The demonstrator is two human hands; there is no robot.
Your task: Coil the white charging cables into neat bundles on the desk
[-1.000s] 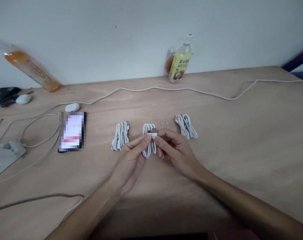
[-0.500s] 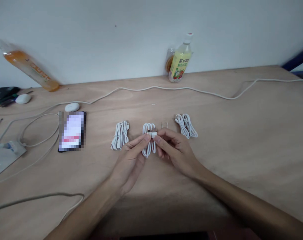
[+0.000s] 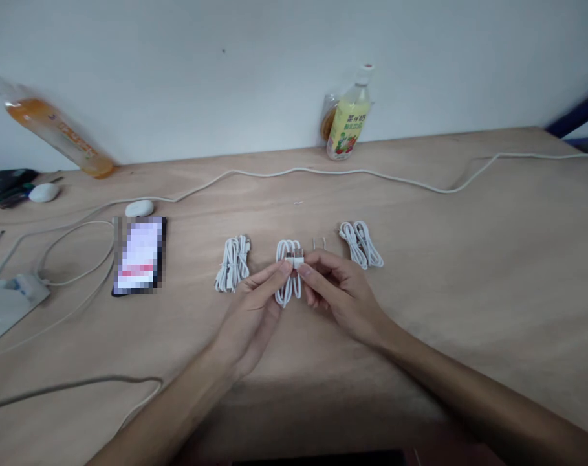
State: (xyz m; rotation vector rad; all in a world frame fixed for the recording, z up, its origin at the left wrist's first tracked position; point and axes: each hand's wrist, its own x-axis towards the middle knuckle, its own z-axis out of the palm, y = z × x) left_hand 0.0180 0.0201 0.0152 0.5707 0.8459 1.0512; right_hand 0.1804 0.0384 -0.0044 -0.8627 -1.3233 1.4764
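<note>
A coiled white USB cable point(image 3: 288, 294) is held between my two hands at the middle of the table, its metal plug ends side by side and pointing away from me. My left hand point(image 3: 255, 298) pinches it from the left with thumb and forefinger. From the other side, my right hand point(image 3: 342, 288) grips the plug end between thumb and fingers. Left of the hands lie bundled white cables point(image 3: 233, 262), folded and tied. Two more coiled white cables point(image 3: 361, 244) rest to the right. Just beyond my right fingers are short white twist ties point(image 3: 319, 243).
A phone point(image 3: 139, 255) and white earbud case point(image 3: 139, 208) lie to the left. A long white cord point(image 3: 332, 171) crosses the table's back. An orange drink bottle point(image 3: 61, 133) and a yellow-labelled bottle point(image 3: 350, 120) stand by the wall. A white power strip point(image 3: 12, 304) sits far left.
</note>
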